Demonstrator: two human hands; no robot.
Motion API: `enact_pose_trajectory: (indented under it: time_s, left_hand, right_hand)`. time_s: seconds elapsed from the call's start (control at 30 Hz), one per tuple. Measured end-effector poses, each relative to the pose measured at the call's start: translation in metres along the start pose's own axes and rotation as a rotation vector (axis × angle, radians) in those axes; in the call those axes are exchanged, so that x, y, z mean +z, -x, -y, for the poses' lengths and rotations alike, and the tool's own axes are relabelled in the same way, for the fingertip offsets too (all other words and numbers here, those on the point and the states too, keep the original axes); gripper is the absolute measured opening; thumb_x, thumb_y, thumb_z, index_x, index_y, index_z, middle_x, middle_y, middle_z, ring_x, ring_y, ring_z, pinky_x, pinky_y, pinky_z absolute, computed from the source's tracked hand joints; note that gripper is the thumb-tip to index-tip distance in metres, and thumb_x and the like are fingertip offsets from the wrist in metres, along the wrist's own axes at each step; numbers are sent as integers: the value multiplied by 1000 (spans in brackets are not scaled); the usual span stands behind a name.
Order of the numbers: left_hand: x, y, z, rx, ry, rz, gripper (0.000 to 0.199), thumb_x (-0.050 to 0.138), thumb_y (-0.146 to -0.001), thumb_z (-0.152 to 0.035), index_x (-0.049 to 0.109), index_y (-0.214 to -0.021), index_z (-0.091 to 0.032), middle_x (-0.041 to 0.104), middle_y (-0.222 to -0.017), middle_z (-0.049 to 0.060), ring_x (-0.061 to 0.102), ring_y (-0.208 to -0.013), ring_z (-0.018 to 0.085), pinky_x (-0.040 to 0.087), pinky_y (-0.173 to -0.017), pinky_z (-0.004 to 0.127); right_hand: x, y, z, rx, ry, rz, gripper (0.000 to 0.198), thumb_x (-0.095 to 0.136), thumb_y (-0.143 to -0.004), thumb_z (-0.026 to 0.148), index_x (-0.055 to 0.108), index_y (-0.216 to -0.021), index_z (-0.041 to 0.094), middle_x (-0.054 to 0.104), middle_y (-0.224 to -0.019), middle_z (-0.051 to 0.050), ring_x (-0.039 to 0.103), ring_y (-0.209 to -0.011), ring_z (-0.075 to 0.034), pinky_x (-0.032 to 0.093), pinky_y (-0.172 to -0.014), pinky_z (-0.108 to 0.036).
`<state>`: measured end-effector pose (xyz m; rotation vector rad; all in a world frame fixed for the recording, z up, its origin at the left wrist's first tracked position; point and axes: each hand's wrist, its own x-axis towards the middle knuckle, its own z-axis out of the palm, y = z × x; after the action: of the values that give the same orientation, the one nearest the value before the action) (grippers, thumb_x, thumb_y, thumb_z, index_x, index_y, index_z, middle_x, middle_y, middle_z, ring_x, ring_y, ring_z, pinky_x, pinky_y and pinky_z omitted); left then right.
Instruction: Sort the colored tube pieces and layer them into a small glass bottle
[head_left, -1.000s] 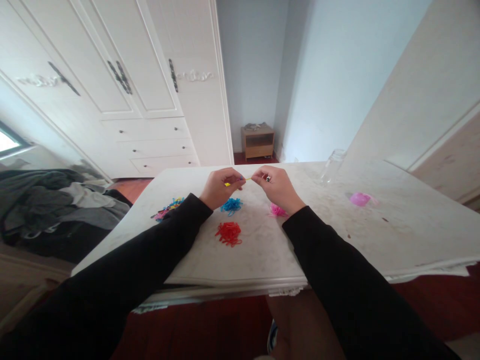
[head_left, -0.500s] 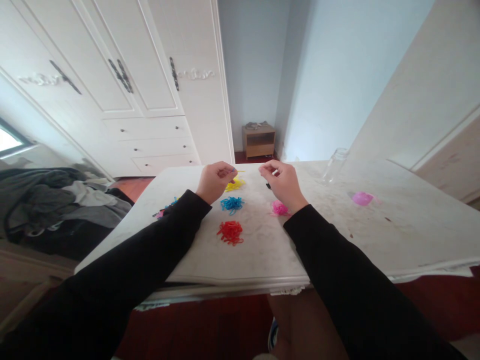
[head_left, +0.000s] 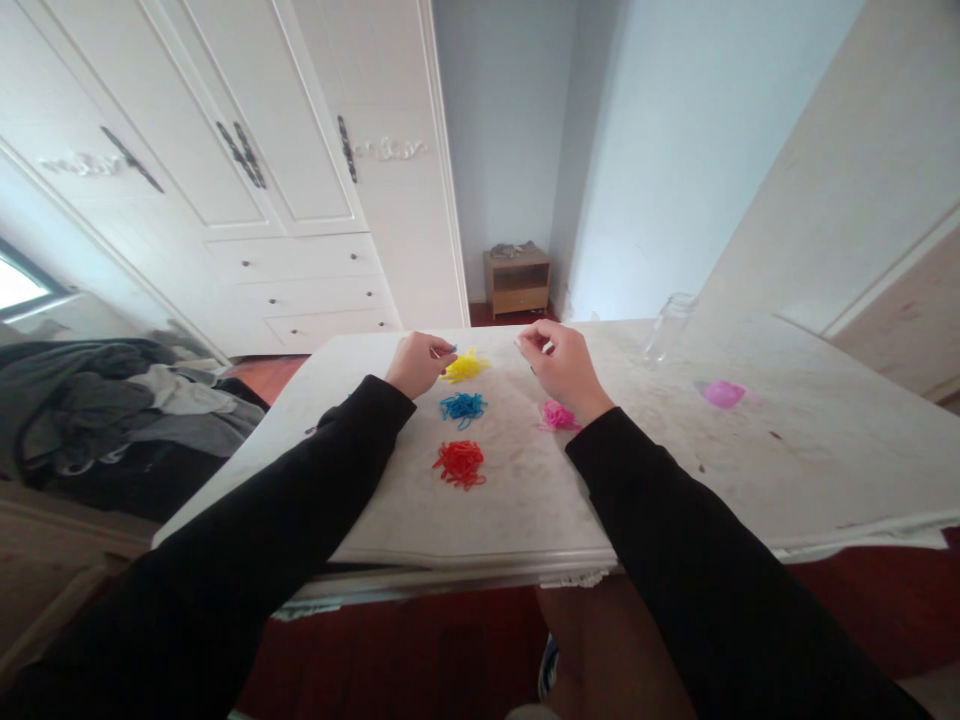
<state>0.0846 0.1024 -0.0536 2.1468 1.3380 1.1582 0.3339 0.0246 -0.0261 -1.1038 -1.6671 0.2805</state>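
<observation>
My left hand (head_left: 418, 364) is closed in a pinch beside the yellow pile of small rubber bands (head_left: 466, 366). A bit of blue, seemingly a rubber band (head_left: 454, 348), shows at its fingertips. Across from it, my right hand (head_left: 562, 365) hovers over the table with thumb and forefinger together; whatever is between them is too small to make out. The blue rubber bands (head_left: 463, 408) and red rubber bands (head_left: 460, 464) lie in heaps nearer me. Pink rubber bands (head_left: 557, 414) sit partly behind my right wrist. Something dark is mostly hidden behind the right hand.
On the right of the white table (head_left: 517, 510) stand a clear glass jar (head_left: 667, 328) and a pinkish-purple lump (head_left: 724, 394). My left sleeve covers most of another small heap. Piled clothes (head_left: 112, 410) lie left of the table; a wooden nightstand (head_left: 519, 280) is beyond it.
My left hand has drawn back to the left, uncovering more of the yellow pile. The yellow strand at its fingertips no longer shows there. The right hand has barely moved.
</observation>
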Motion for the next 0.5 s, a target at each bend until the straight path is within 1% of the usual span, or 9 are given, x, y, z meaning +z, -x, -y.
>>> enact_pose_trajectory:
  time_s: [0.1,0.2,0.3,0.4,0.43,0.5]
  left_hand:
    - [0,2,-8,5,0,-30,18,83,-70,-31,77,-77,-17,69,-57,3,62,-49,16,49,-55,28]
    - [3,7,-23,79,17,-30,20,83,-70,-29,76,-85,-17,73,-67,4,63,-54,15,49,-56,26]
    - [7,14,-38,194,48,8,18,82,-74,-30,75,-84,-17,74,-71,4,64,-60,14,50,-59,25]
    - [10,21,-49,290,69,53,19,80,-79,-33,74,-81,-16,73,-69,4,65,-62,14,52,-63,26]
    - [10,23,-52,312,70,68,20,80,-80,-35,74,-80,-16,73,-69,3,65,-63,14,53,-64,26]
    - [10,25,-55,345,61,94,22,78,-83,-38,75,-81,-16,73,-68,3,65,-62,13,52,-63,25]
  right_hand:
    - [0,0,2,-1,15,6,15,61,-85,25,63,-70,20,64,-70,-2,58,-69,-17,43,-69,-31]
    - [0,0,4,5,25,41,13,62,-84,22,66,-72,19,68,-72,-2,59,-70,-17,44,-69,-31]
    - [2,1,4,-17,4,123,8,67,-84,23,73,-82,18,73,-81,-4,62,-73,-17,46,-70,-30]
    - [4,3,4,-63,-39,219,16,73,-83,25,76,-96,17,76,-93,-7,65,-77,-17,47,-70,-29]
    - [5,3,3,-81,-54,249,18,73,-84,26,77,-99,17,77,-96,-7,65,-78,-17,47,-69,-29]
    - [6,4,3,-116,-68,292,15,71,-85,24,77,-97,18,77,-96,-6,65,-77,-16,46,-68,-28]
